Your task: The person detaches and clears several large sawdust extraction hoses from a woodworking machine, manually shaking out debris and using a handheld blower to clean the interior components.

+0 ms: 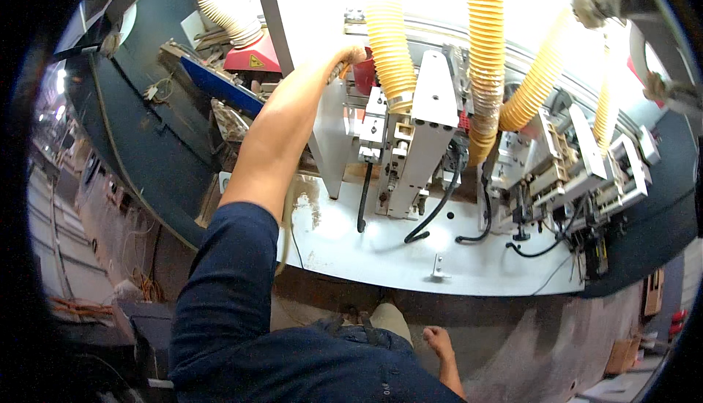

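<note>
My left arm stretches up and forward into a machine with a pale blue-white bed (344,245). At its end my left hand (353,54) reaches behind a grey upright panel (332,132), close to a red part (364,73) and a yellow corrugated hose (390,44). Glare and the wrist hide its fingers, so I cannot make out what they touch. Low beside my body hangs my right hand (438,341), its fingers curled in with nothing visible in them. A tall white machine unit (428,132) stands to the right of my left hand.
More yellow hoses (483,44) drop to metal units (556,169) on the right. Black cables (447,198) loop over the bed, and a small metal bracket (439,266) stands near its front edge. At the left are a red hood (253,57) and a blue bar (220,84).
</note>
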A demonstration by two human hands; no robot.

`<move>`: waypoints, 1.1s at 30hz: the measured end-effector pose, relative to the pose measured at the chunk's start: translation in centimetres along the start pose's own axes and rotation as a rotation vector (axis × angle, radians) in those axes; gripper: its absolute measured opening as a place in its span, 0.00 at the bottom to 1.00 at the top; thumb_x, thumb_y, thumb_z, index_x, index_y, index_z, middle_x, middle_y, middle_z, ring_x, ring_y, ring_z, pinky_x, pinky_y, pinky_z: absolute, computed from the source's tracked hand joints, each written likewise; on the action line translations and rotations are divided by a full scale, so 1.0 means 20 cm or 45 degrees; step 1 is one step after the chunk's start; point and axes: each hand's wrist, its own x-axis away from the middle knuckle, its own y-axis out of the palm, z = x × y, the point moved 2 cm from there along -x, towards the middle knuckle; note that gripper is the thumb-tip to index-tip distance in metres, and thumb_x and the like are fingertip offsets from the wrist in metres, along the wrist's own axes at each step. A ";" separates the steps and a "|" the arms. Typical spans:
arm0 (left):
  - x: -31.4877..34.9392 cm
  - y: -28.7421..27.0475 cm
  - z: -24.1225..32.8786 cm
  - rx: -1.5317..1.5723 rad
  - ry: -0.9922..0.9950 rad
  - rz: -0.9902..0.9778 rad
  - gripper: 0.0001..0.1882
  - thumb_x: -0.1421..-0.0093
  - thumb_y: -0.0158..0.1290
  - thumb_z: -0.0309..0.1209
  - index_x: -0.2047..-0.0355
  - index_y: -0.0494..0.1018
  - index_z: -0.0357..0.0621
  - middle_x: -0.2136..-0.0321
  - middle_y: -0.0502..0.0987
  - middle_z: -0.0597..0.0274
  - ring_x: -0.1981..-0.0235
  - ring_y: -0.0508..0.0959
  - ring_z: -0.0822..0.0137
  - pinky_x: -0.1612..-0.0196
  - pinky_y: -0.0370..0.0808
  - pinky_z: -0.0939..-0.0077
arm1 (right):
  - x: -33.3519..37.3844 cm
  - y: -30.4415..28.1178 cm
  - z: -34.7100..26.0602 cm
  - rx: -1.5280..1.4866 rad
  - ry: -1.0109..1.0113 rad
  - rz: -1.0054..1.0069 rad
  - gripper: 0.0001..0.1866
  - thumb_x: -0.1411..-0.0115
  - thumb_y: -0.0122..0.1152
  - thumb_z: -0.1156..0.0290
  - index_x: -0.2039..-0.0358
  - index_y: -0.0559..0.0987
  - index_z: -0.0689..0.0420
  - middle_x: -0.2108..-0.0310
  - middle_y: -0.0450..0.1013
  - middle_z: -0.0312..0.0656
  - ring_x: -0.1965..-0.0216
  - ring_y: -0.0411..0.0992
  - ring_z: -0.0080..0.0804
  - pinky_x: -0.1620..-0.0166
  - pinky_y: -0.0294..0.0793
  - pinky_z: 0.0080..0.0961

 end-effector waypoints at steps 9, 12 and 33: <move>-0.05 0.03 0.08 0.043 -0.021 -0.075 0.11 0.45 0.42 0.25 0.67 0.74 0.38 0.80 0.78 0.50 0.80 0.79 0.59 0.78 0.77 0.63 | -0.06 -0.39 0.07 -0.295 0.426 -0.092 0.15 0.42 0.56 0.65 0.69 0.78 0.67 0.75 0.74 0.42 0.74 0.71 0.31 0.68 0.70 0.25; 0.00 0.03 0.07 0.022 0.018 0.005 0.11 0.44 0.41 0.26 0.67 0.73 0.38 0.80 0.78 0.50 0.81 0.79 0.58 0.78 0.76 0.62 | -0.24 -0.54 0.03 -0.262 0.328 -0.126 0.14 0.43 0.56 0.66 0.71 0.78 0.67 0.78 0.72 0.39 0.75 0.69 0.28 0.69 0.69 0.23; 1.27 1.41 0.07 1.178 -0.185 0.213 0.23 0.41 0.47 0.38 0.48 0.60 0.40 0.74 0.75 0.37 0.72 0.75 0.36 0.68 0.71 0.46 | -0.18 -0.94 -3.54 0.873 -1.505 0.637 0.40 0.51 0.66 0.55 0.46 0.64 0.69 0.48 0.67 0.59 0.46 0.65 0.50 0.43 0.63 0.37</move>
